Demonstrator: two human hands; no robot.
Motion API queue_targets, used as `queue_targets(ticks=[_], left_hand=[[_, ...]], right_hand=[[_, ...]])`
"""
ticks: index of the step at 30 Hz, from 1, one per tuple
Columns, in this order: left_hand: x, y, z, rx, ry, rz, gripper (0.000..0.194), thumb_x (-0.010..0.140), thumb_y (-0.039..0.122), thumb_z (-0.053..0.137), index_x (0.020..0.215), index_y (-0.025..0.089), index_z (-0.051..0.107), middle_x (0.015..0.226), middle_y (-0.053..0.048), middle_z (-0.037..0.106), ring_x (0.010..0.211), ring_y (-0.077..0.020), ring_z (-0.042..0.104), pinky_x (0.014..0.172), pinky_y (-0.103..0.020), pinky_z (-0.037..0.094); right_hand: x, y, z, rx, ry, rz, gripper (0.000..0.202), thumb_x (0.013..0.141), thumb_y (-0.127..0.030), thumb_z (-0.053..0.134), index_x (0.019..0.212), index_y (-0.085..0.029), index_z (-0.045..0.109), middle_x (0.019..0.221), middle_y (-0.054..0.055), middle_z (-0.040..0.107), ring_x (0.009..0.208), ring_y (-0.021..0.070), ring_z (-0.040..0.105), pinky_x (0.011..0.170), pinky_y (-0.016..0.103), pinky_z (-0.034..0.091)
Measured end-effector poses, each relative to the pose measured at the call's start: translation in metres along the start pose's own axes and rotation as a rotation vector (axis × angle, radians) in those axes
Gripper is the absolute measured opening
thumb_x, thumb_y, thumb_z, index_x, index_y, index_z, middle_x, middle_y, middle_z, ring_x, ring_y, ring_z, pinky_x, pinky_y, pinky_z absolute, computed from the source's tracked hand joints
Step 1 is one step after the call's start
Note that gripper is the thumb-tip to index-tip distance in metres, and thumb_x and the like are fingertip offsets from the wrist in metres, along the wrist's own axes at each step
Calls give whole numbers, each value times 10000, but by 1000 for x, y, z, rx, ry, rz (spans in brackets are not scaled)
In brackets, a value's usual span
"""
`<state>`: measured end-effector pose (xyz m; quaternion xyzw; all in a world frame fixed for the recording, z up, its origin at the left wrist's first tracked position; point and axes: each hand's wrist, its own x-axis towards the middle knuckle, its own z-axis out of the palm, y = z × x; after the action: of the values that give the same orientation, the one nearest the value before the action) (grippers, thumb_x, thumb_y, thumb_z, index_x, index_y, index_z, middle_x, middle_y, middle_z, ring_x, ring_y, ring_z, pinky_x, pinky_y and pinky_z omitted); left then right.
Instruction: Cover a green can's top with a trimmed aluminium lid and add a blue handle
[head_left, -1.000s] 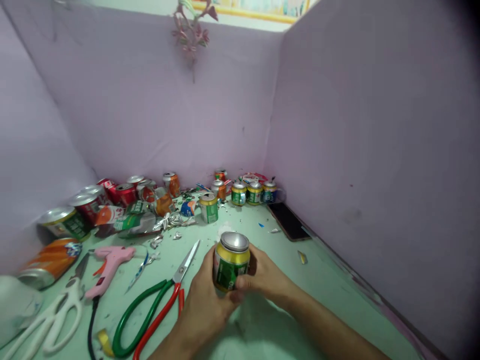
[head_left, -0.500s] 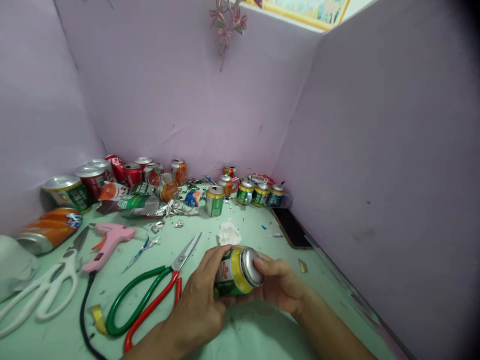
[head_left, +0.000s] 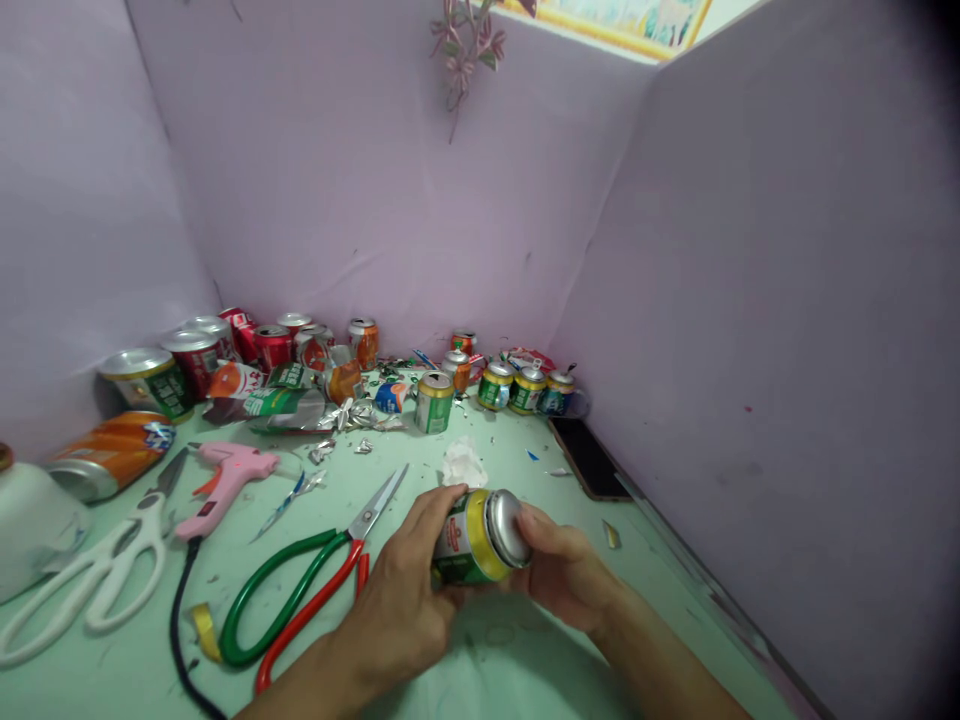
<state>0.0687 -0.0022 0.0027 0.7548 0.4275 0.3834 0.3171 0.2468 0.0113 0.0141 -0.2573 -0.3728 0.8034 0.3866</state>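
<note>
Between my hands, above the table, a short green and yellow drink can lies tilted on its side, its silver end turned to the right. My left hand wraps round the can's body from the left. With the thumb pressed on the silver end, my right hand grips the can from the right; its other fingers are partly hidden beneath. Just beyond the can is a crumpled white tissue. Left of my left hand lie large scissors with one green and one red handle, blades pointing away.
A pink glue gun, white-handled scissors and a dented orange can lie at left. Several cans and metal scraps line the back, including an upright green can. A phone rests by the right wall.
The view has shifted slightly, so the things on the table appear a little further right. Both hands keep their hold on the can, which stays tilted in nearly the same pose.
</note>
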Motion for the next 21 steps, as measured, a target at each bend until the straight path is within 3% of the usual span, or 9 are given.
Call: queue_targets(ticks=[3, 5, 11, 21], left_hand=[[0, 1, 1, 30, -9, -28, 733, 595, -13, 514, 1261, 250, 357, 1294, -56, 461, 1201, -232, 427, 1023, -404, 352], [0, 0, 1, 57, -24, -28, 742, 583, -16, 509, 1266, 232, 358, 1305, -71, 454, 1210, -244, 420, 1025, -416, 350], [-3, 0, 3, 111, -27, 25, 711, 642, 37, 524, 1301, 210, 322, 1324, -96, 434, 1225, -248, 407, 1031, -419, 345], [-3, -6, 6, 119, -50, -36, 712, 671, 65, 530, 1328, 210, 300, 1346, -101, 430, 1242, -248, 400, 1036, -430, 345]], right_hand=[[-2, -1, -1, 17, -9, 47, 531, 688, -546, 633, 1051, -160, 582, 922, 101, 651, 804, 250, 630, 781, 459, 475], [-2, 1, -2, 12, 27, 55, 501, 686, -508, 653, 1038, -157, 584, 928, 102, 656, 817, 260, 631, 796, 489, 466], [1, 6, 1, 53, 109, 89, 395, 722, -435, 624, 954, -116, 630, 848, 98, 673, 794, 246, 638, 791, 460, 474], [1, 3, 12, 42, 174, 82, 364, 746, -409, 605, 940, -102, 640, 828, 90, 661, 778, 231, 631, 776, 448, 479]])
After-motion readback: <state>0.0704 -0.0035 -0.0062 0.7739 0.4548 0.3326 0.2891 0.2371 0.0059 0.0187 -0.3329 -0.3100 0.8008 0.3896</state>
